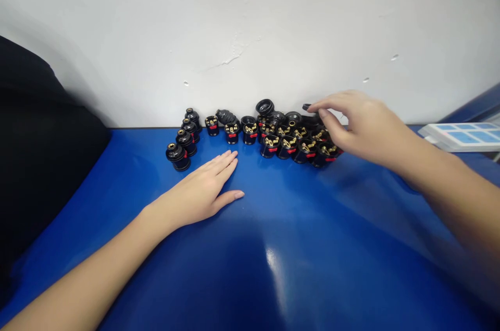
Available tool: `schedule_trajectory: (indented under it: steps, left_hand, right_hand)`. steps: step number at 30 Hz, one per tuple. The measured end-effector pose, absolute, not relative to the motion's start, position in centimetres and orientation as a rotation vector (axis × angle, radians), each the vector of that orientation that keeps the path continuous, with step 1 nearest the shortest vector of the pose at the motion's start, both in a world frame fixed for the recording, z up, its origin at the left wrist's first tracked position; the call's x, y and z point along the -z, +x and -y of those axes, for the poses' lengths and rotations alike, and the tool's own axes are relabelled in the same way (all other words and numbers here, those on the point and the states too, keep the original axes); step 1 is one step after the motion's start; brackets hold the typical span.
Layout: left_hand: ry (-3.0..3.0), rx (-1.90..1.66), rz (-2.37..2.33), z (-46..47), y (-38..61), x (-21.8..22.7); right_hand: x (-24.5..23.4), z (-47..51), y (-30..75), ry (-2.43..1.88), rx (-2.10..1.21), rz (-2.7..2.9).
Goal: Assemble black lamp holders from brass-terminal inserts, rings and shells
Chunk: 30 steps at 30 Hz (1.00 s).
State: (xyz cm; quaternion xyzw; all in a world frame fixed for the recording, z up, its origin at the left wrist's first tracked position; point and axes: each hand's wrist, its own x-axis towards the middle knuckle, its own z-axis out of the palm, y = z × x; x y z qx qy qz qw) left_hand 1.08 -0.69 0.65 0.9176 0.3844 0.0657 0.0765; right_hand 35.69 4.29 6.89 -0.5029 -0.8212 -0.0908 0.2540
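Observation:
My left hand (205, 187) lies flat on the blue table (273, 247), palm down, fingers stretched out and holding nothing. Just beyond its fingertips stands a row of black lamp sockets (183, 138) with closed tops. My right hand (359, 122) reaches over a cluster of open black sockets with brass contacts and red tabs (297, 141) by the wall. Its thumb and forefinger pinch a small black ring-shaped part (308, 108) above the cluster. More black rings (265, 107) rest on top of the pile.
A white wall (250, 23) rises directly behind the parts. A large black shape (35, 138) covers the table's left side. A white tray with blue squares (464, 135) lies at the far right.

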Motion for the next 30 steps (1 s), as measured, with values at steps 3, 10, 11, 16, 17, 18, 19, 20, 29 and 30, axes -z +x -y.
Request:
schedule_trajectory:
  steps: [3, 10, 11, 16, 17, 18, 19, 20, 29, 30]
  left_hand:
    - [2.759, -0.207, -1.153, 0.7, 1.1, -0.7]
    - [2.794, -0.257, -1.206, 0.7, 1.1, -0.5]
    - [2.791, -0.273, -1.229, 0.7, 1.1, -0.4]
    - [2.777, -0.318, -1.303, 0.5, 1.0, 0.1]
    - [2.778, -0.327, -1.319, 0.5, 1.0, 0.1]
    - [2.778, -0.338, -1.341, 0.5, 1.1, 0.2]
    - [2.776, -0.349, -1.368, 0.5, 1.1, 0.2]
    - [2.774, -0.355, -1.397, 0.4, 1.1, 0.3]
    - [2.817, -0.312, -1.451, 0.4, 1.1, 0.2]
    - [2.818, -0.314, -1.451, 0.4, 1.0, 0.2]
  right_hand:
    - [-7.1, -0.8, 34.0, -1.114, 0.165, 2.275]
    - [-3.0, 5.2, 30.8, -0.839, -0.074, 2.484]
    - [-2.5, 5.5, 30.7, -0.832, -0.084, 2.515]
    - [-2.1, 5.2, 30.8, -0.794, -0.077, 2.573]
    - [-2.3, 4.9, 30.8, -0.796, -0.084, 2.561]
    - [-2.6, 4.5, 30.8, -0.806, -0.092, 2.546]
    - [-2.8, 4.0, 30.7, -0.813, -0.092, 2.528]
    - [-2.9, 3.3, 30.6, -0.812, -0.083, 2.512]
    - [-3.3, -4.9, 26.6, -0.886, 0.212, 2.467]
    - [-3.4, -5.5, 26.1, -0.900, 0.217, 2.486]
